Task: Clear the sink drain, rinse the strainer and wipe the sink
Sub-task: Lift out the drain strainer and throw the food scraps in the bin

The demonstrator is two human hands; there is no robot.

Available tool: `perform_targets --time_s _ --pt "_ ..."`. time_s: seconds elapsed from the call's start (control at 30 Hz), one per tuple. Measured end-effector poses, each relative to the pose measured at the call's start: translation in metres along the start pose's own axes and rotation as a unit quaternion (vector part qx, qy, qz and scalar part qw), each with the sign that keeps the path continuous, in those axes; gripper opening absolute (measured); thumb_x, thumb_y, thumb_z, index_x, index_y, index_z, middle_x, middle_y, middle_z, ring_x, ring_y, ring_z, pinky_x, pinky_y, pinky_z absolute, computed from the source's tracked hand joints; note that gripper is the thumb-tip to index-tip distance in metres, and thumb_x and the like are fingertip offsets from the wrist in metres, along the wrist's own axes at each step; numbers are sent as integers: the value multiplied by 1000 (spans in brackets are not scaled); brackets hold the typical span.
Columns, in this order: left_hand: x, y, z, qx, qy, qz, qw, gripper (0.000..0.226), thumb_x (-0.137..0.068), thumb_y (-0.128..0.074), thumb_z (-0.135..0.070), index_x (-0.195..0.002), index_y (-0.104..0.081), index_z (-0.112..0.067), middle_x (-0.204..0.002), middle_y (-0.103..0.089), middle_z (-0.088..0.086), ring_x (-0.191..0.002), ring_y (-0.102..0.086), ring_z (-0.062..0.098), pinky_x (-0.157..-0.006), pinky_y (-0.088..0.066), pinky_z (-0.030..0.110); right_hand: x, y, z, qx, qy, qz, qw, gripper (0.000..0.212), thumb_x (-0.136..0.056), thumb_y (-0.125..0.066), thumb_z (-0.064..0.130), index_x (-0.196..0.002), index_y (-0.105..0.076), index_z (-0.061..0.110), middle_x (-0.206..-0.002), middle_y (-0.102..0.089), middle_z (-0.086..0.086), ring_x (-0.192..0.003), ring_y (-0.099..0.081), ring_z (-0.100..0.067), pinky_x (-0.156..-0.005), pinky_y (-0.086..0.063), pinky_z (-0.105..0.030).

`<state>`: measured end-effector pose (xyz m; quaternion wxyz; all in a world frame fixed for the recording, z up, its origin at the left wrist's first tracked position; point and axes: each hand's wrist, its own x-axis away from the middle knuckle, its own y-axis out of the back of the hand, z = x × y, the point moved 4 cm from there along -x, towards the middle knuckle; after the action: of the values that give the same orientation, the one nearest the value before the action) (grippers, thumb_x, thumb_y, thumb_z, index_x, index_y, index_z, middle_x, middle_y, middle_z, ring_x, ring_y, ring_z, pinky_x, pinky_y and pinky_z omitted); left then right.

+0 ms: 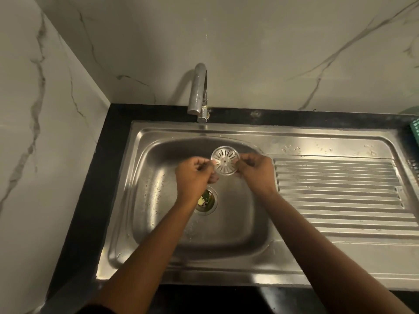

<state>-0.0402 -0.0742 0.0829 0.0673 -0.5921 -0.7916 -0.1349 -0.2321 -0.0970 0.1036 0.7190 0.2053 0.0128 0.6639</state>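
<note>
The left hand (193,172) and right hand (255,169) are raised over the steel sink (238,225), each pinching one edge of the round slotted strainer (225,160), which is held between them and tilted toward the viewer, probably to check it or present it for rinsing. The tap (199,91) stands beyond the hands with no water visible. Below the left wrist, the open drain (206,200) holds green and yellow scraps.
</note>
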Motion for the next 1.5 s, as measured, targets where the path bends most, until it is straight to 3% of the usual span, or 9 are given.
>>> perform_targets --time_s 0.17,0.43,0.53,0.77,0.9,1.0,1.17,1.33,1.5 --pt "-24 -25 -19 15 0 -2 1000 15 -98 -74 -23 -94 -74 -8 -75 -78 9 -65 -79 25 -62 -65 35 -61 32 12 -5 -44 -88 995 5 -87 -80 11 -92 -81 11 -76 -80 -1 -69 -77 -11 -60 -59 -24" --pt "-24 -38 -8 7 12 -3 1000 6 -98 -71 -15 -93 -73 -14 -78 -77 8 -68 -78 21 -61 -63 29 -133 56 27 -55 -116 -140 982 26 -84 -81 -2 -71 -70 18 -78 -75 -4 -56 -73 -9 -47 -55 -16" --pt "-22 -33 0 5 23 -12 1000 7 -98 -70 -16 -94 -74 -13 -77 -78 7 -69 -78 22 -62 -64 31 -142 58 23 -57 -134 -152 978 17 -85 -81 -1 -85 -73 14 -79 -71 -2 -48 -69 -3 -42 -49 -10" --pt "-25 -8 8 -8 39 -30 999 9 -99 -69 -17 -91 -73 -14 -78 -77 9 -70 -78 24 -61 -63 29 -149 54 17 -68 -138 -171 973 22 -85 -82 2 -105 -76 8 -90 -73 -5 -67 -69 -7 -45 -51 -9" --pt "-27 4 8 -12 41 -35 999 9 -99 -69 -17 -95 -73 -11 -78 -77 9 -65 -76 16 -62 -64 30 -148 52 14 -61 -121 -178 975 24 -85 -84 8 -108 -75 5 -98 -76 -8 -69 -70 -6 -49 -53 -10" --pt "-28 14 10 -19 42 -37 998 10 -100 -69 -18 -95 -73 -10 -80 -77 11 -67 -76 19 -64 -65 32 -146 51 11 -32 -109 -170 979 23 -86 -84 16 -108 -77 10 -98 -78 -6 -83 -75 -15 -69 -63 -22" --pt "-25 32 25 -42 48 -40 997 10 -99 -70 -20 -90 -74 -16 -76 -77 5 -70 -78 22 -64 -65 32 -131 51 4 -42 -98 -172 979 18 -84 -81 11 -82 -72 26 -84 -76 3 -76 -71 -11 -51 -52 -11" --pt "-22 48 44 -101 57 -27 993 5 -95 -71 -12 -94 -75 -16 -85 -78 5 -68 -79 19 -71 -68 38 -104 48 -1 -36 -35 -175 983 20 -86 -74 5 -92 -70 24 -87 -74 2 -78 -70 -13 -73 -60 -24" --pt "-15 54 72 -169 49 -6 984 18 -90 -78 -12 -107 -76 -17 -103 -77 3 -82 -78 18 -77 -67 36 -44 3 -22 136 80 -38 987 24 -95 -68 16 -110 -67 34 -96 -70 18 -84 -66 11 -67 -46 -1"
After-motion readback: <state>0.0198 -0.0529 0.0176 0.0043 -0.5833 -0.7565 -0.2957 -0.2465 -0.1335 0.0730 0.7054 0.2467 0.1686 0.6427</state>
